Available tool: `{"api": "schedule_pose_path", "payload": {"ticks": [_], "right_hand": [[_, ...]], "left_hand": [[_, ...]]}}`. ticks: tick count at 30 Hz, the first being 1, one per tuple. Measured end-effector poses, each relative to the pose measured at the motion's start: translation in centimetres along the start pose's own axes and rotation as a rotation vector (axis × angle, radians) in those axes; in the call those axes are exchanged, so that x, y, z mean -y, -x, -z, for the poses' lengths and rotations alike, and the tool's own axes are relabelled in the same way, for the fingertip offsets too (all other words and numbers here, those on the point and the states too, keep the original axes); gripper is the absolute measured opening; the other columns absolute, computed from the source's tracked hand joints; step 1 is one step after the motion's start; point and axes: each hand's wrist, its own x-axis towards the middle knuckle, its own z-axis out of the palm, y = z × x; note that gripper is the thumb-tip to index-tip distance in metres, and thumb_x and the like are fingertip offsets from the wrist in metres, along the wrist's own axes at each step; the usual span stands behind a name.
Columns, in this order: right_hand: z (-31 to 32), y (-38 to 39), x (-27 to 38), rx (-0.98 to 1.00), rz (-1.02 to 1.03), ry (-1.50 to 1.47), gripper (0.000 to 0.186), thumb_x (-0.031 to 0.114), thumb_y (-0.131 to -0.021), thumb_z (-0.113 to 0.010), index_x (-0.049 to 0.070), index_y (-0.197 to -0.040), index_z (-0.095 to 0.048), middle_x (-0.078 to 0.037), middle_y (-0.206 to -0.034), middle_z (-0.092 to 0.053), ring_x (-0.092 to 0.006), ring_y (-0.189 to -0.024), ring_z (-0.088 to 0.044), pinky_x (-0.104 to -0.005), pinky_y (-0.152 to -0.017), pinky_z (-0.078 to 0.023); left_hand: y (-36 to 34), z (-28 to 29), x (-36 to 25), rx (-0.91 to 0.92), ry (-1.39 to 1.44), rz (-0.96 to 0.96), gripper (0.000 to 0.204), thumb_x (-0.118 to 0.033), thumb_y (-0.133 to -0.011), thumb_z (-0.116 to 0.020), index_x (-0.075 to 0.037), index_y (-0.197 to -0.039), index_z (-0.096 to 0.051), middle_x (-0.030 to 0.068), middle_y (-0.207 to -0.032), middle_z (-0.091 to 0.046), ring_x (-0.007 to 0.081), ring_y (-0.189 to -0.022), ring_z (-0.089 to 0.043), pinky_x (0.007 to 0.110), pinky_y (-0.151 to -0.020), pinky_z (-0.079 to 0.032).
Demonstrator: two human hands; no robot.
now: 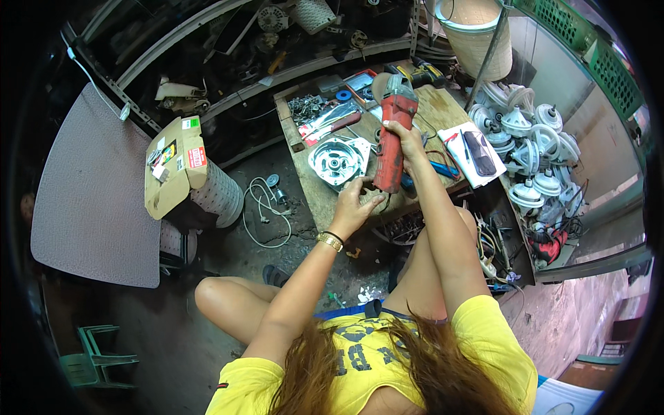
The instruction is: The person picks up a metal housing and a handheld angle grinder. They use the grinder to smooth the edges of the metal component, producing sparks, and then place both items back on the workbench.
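A red angle grinder stands over the wooden bench top, its grey head and disc pointing away from me. My right hand is wrapped round its body. Close to the grinder's rear end is my left hand, thumb and fingers apart, with nothing visible in it; whether its fingertips touch the grinder is unclear. Just beyond that hand, a round silver metal housing with a ribbed centre lies on the bench. A blue-handled tool rests to the right of the grinder, partly hidden by my right forearm.
The wooden bench also bears a tray of small metal parts, a yellow-black drill and a phone on paper. White motor parts are piled at right. A cardboard box and a coiled cable are at left.
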Motion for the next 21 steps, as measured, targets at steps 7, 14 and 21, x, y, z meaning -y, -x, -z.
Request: {"api": "schedule_pose_path", "payload": {"ticks": [7,14,21], "right_hand": [[0.2,0.1,-0.2,0.031,-0.016,0.005,0.037,0.024,-0.075,-0.074,0.001,-0.099,-0.057,-0.009,-0.077,-0.063,-0.0190,-0.059,-0.062,-0.0336,-0.055,-0.054],[0.4,0.2,-0.5,-0.019,0.012,-0.007,0.040,0.023,-0.072,-0.079,0.003,-0.100,-0.059,-0.006,-0.081,-0.062,-0.0157,-0.062,-0.060,-0.0299,-0.059,-0.052],[-1.0,1.1,0.4,0.065,0.105,-0.020,0.046,0.030,-0.079,-0.075,0.001,-0.109,-0.056,-0.009,-0.087,-0.063,-0.0164,-0.070,-0.063,-0.0314,-0.063,-0.054]], "left_hand": [[-0.2,-1.3,0.8,-0.006,0.092,-0.009,0.028,-0.017,-0.081,-0.071,0.000,-0.099,-0.056,0.0181,-0.094,-0.062,0.0342,-0.091,-0.061,0.040,-0.080,-0.047],[-0.1,-1.2,2.0,0.238,0.747,0.266,0.051,-0.021,-0.091,-0.059,-0.002,-0.134,-0.039,0.0108,-0.116,-0.057,0.0156,-0.102,-0.056,0.032,-0.085,-0.046],[-2.2,-3.6,0.1,0.159,0.854,0.321,0.065,-0.037,-0.096,-0.057,-0.002,-0.143,-0.031,0.0065,-0.127,-0.052,0.0139,-0.112,-0.053,0.031,-0.096,-0.044]]}}
